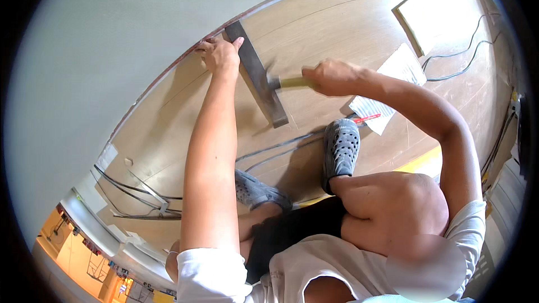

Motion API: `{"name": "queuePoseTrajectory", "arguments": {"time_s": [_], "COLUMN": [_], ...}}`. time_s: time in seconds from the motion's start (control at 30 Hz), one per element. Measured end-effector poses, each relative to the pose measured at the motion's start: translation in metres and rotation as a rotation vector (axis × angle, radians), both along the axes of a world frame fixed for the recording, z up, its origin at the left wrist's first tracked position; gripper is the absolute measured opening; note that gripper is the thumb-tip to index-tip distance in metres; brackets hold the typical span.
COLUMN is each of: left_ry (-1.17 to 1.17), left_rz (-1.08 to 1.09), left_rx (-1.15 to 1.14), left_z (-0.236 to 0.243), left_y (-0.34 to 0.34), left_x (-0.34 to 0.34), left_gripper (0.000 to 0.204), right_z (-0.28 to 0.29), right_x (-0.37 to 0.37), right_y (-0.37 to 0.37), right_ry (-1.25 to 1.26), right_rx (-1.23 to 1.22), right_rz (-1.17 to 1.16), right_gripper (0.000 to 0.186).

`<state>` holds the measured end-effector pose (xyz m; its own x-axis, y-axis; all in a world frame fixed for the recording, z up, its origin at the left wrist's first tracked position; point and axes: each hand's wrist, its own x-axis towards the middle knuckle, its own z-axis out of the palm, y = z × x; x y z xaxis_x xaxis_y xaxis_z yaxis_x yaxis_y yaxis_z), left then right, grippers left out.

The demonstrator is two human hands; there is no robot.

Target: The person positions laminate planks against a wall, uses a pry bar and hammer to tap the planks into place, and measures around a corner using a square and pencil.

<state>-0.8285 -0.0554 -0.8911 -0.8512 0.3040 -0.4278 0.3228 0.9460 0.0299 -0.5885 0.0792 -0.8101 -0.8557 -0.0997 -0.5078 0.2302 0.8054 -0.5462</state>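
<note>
A dark flat metal bar (255,67) lies slantwise on the wood-plank floor (314,28), its far end against the base of the pale wall. My left hand (222,56) is closed at that far end, thumb over the bar and fingertips down by the wall's edge. My right hand (334,77) grips the yellowish handle of a hammer (295,82). The hammer's head, smeared by motion, is beside or against the bar's right side, nearer its near end; whether they touch I cannot tell.
Printed paper sheets (387,98) with a red pen (368,118) lie right of my clog (341,148). Dark cables (281,147) cross the floor. A board piece (409,28) lies at the far right. The pale wall (112,39) rises at the left.
</note>
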Motion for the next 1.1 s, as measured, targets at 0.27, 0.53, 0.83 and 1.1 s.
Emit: {"name": "queuePoseTrajectory", "arguments": {"time_s": [0.27, 0.53, 0.83, 1.1], "left_ry": [-0.017, 0.035, 0.001, -0.024], "left_rz": [-0.067, -0.080, -0.112, -0.230], "left_rx": [-0.022, -0.027, -0.163, -0.084], "left_z": [-0.011, -0.020, -0.024, -0.057], "left_y": [0.000, -0.002, -0.003, -0.019], "left_x": [-0.007, -0.006, -0.010, -0.025], "left_gripper": [0.108, 0.106, 0.108, 0.117], "right_z": [-0.030, -0.023, -0.020, -0.027], "right_x": [0.026, 0.014, 0.004, 0.020], "right_y": [-0.032, -0.046, -0.032, -0.041], "right_ry": [-0.217, 0.337, 0.126, -0.183], "right_rx": [0.112, -0.107, -0.175, -0.015], "right_rz": [0.169, -0.637, -0.503, 0.116], "right_gripper": [0.024, 0.018, 0.015, 0.025]}}
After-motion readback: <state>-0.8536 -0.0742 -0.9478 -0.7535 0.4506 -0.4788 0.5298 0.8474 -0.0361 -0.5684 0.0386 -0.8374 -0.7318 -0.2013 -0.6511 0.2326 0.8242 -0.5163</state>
